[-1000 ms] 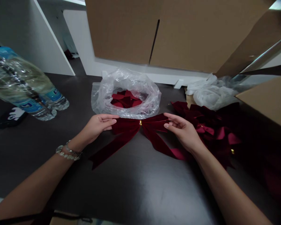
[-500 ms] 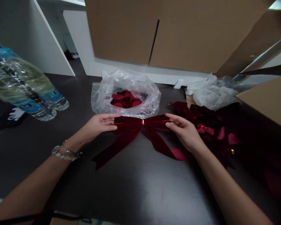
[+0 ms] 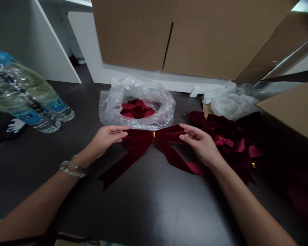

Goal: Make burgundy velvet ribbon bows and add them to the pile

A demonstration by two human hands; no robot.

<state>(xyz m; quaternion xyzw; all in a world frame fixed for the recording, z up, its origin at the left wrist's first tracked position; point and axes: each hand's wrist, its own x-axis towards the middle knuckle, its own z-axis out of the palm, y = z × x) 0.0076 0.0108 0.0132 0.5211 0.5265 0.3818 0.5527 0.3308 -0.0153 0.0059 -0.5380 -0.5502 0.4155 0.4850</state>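
Note:
A dark red velvet bow (image 3: 141, 141) with a gold tie at its middle is stretched out between my two hands, its two tails spread toward me over the dark tabletop. My left hand (image 3: 108, 137) pinches the end of the left loop between thumb and fingers. On the other side, my right hand (image 3: 199, 140) grips the end of the right loop in the same way. Just beyond the bow sits an open clear plastic bag (image 3: 107, 106) with more red bows (image 3: 137, 108) inside. A loose pile of dark red bows (image 3: 228, 140) lies to the right of my right hand.
Wrapped water bottles (image 3: 28, 92) stand on the left, with a black item (image 3: 9, 131) beside them. Crumpled clear plastic (image 3: 228, 100) lies at the back right. A large cardboard box (image 3: 133, 37) rises behind the bag, and another cardboard piece (image 3: 292, 106) is at the right edge.
The left thumb has come in closer to the fingers on the loop. The bow and both hands sit almost where they were; the view has shifted slightly.

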